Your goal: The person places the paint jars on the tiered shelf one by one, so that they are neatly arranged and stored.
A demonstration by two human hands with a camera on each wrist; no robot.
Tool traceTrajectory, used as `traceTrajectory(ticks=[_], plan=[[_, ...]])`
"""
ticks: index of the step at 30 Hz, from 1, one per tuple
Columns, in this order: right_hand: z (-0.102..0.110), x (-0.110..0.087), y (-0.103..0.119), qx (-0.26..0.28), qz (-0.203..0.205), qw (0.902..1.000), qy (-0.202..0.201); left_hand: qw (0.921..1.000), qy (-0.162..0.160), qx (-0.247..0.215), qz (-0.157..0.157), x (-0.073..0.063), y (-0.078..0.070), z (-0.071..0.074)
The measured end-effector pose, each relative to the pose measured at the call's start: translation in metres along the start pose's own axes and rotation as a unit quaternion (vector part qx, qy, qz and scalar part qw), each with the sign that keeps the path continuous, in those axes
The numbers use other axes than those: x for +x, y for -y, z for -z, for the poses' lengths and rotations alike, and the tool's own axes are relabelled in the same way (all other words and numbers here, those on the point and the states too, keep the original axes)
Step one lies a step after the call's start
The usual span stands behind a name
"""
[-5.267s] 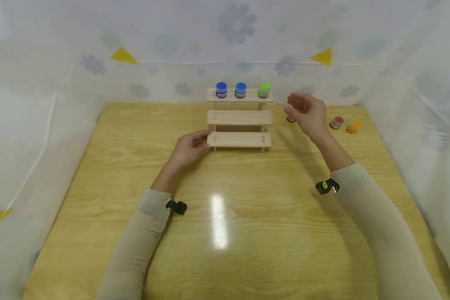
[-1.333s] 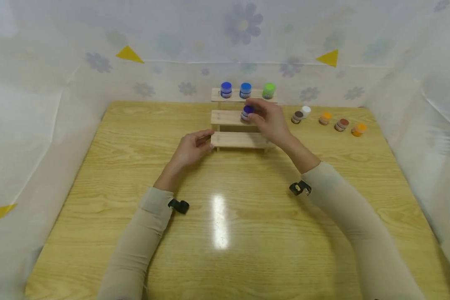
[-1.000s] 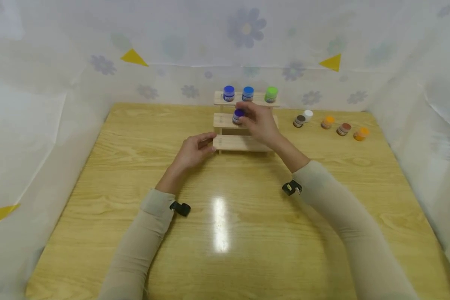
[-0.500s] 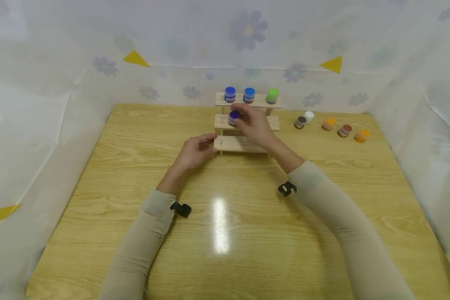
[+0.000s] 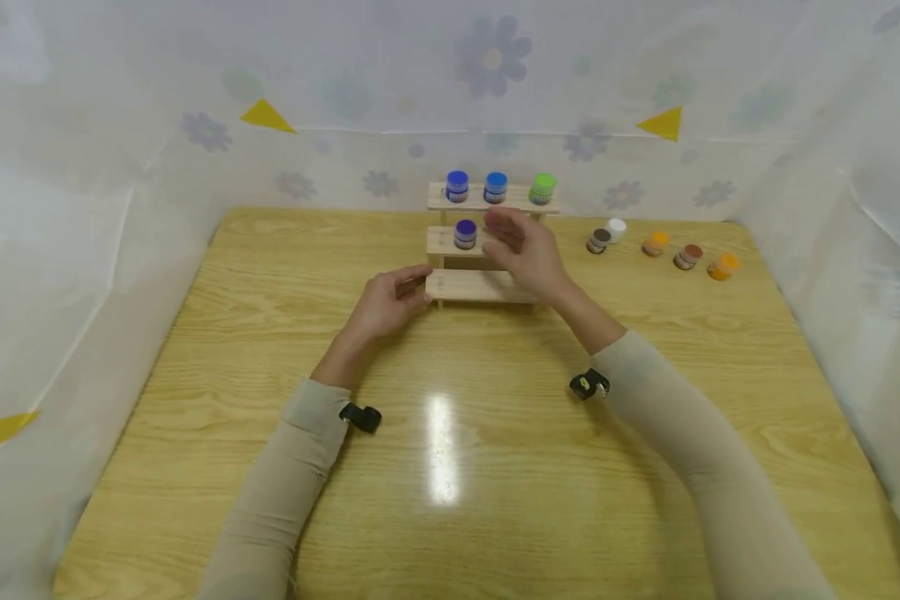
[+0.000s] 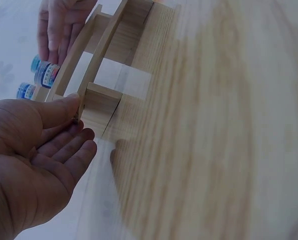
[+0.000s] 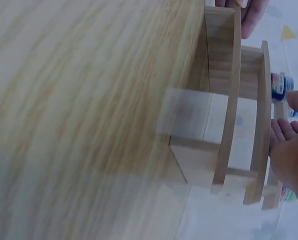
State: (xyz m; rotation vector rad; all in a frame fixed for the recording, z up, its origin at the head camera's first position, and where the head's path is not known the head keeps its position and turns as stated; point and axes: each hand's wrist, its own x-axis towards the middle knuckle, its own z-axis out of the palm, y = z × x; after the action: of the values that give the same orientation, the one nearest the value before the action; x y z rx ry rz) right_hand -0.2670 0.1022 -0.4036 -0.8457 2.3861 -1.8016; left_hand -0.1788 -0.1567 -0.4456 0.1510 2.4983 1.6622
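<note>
Left hand and wooden rack meet at the lowest step, where thumb and fingers pinch its left end; this light hold probably serves to keep the rack from sliding or tipping. The right hand grasps nothing: its fingers are loosely bent in front of the rack's middle step, just beside the purple jar but apart from it. That jar stands upright on the middle step, toward the rack's left end, flat on the plank, which should make it steady. On the rack's top step stand a violet-blue jar, a light blue jar and a green jar, spaced perhaps so fingers fit between them. Right of the rack, on the desk, are a dark-lidded jar, a white jar, two orange jars and a brown-lidded jar, likely placed there for the right hand's easy reach.
</note>
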Motion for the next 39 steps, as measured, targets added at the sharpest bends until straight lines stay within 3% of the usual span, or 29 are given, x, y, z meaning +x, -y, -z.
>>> traceTrajectory(ticks=[9, 15, 20, 24, 31, 39], plan=[[0.031, -0.028, -0.01, 0.006, 0.007, 0.9993, -0.037, 1.0, 0.0, 0.001, 0.006, 0.0, 0.004, 0.002], [0.049, -0.044, -0.016, 0.017, 0.008, 0.9962, -0.085, 1.0, 0.0, 0.004, 0.005, 0.0, 0.006, 0.003], [0.07, -0.054, -0.029, 0.026, -0.036, 0.9915, -0.122, 0.9999, 0.002, 0.001, 0.011, 0.0, 0.007, 0.004], [0.089, -0.059, -0.038, 0.032, -0.091, 0.982, -0.162, 0.9999, 0.002, -0.001, 0.014, 0.0, 0.005, 0.004], [0.11, -0.059, -0.056, -0.041, -0.16, 0.9612, -0.221, 0.9997, 0.003, -0.007, 0.021, -0.001, 0.003, 0.008], [0.119, -0.05, -0.067, -0.087, -0.191, 0.9519, -0.223, 0.9998, -0.003, -0.006, 0.019, 0.0, 0.005, 0.007]])
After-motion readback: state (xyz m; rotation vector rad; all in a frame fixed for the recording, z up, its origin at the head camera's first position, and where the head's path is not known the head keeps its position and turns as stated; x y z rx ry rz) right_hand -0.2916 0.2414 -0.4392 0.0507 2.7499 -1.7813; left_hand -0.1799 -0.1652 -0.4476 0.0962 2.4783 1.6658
